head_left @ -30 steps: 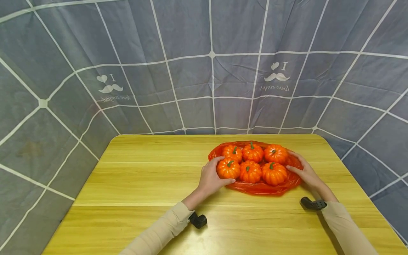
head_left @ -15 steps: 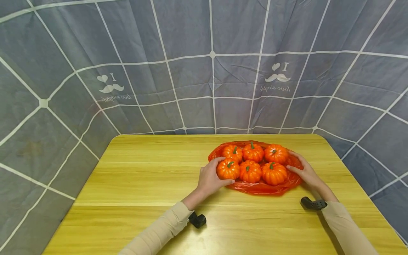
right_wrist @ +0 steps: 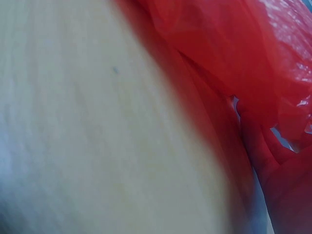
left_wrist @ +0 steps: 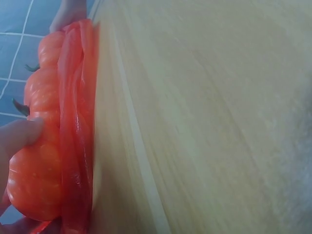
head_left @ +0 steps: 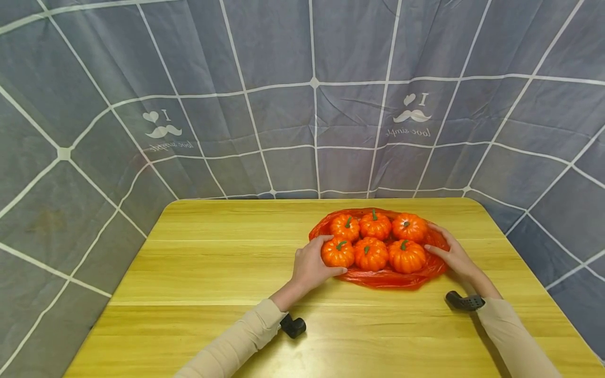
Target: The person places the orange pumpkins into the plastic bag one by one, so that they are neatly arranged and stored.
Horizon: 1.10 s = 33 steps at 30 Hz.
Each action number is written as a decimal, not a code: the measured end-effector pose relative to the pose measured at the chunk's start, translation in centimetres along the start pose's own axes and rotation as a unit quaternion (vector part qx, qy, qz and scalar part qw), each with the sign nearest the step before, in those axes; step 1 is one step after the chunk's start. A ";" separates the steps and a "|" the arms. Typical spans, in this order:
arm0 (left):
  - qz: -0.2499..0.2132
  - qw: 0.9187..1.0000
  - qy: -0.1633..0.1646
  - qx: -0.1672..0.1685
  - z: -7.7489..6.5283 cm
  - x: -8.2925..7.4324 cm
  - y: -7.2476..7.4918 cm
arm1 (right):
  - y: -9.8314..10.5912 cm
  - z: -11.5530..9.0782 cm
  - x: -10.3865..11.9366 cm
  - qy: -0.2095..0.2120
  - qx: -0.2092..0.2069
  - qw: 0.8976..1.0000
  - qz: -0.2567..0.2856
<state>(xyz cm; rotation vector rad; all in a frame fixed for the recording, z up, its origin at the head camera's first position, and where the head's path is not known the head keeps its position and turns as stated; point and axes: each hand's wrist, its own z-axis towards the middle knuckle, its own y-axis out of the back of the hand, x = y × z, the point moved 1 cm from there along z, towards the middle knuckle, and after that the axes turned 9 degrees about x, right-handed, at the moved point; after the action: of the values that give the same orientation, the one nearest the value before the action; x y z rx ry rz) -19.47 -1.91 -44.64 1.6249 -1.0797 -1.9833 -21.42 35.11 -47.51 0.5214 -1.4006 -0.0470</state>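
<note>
Several small orange toy-like pumpkins with green stems sit in two rows on an opened red plastic bag (head_left: 387, 280), right of the table's middle. My left hand (head_left: 311, 266) grips the front left pumpkin (head_left: 337, 254), thumb at its near side and fingers around its left side. The left wrist view shows the thumb (left_wrist: 22, 137) against that pumpkin (left_wrist: 36, 180), with the bag's crumpled edge (left_wrist: 75, 126) beside it. At the bag's right end, my right hand (head_left: 456, 258) holds the plastic, its thumb over the rim. Red film partly covers this hand (right_wrist: 292, 195) in the right wrist view.
The wooden table (head_left: 212, 262) extends left of the bag and towards me. Its far edge meets a grey curtain (head_left: 283, 115) with white grid lines, which also runs along both sides. A black wrist device (head_left: 294, 326) hangs under the left forearm, another (head_left: 465, 302) at the right wrist.
The front left pumpkin and my left hand have shifted very slightly towards me. My right hand and the bag stay in place.
</note>
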 end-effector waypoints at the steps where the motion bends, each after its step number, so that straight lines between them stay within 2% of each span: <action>1: 0.002 1.000 0.001 0.001 0.0 0.0 0.0 | 0.0 0.0 0.0 0.000 0.001 1.000 0.002; 11: 0.035 0.999 0.004 0.006 0.0 -0.2 0.1 | 0.0 0.1 0.1 0.021 0.003 1.000 -0.010; 19: 0.079 0.997 0.012 0.010 0.1 -0.5 -0.2 | 0.1 0.0 0.1 0.009 -0.002 0.999 -0.038; 26: 0.066 0.998 0.022 0.009 -0.1 -0.7 -0.5 | 0.0 0.0 0.3 0.007 0.001 0.999 -0.033; 33: 0.066 0.998 0.005 0.001 -0.2 -1.0 -0.2 | 0.0 0.0 0.1 0.019 -0.002 1.000 -0.021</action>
<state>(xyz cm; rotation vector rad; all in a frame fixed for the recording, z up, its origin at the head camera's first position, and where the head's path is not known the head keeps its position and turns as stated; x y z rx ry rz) -18.94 -1.16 -44.16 1.5220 -1.1548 -1.8888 -21.37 35.12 -47.38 0.5456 -1.3512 -0.0735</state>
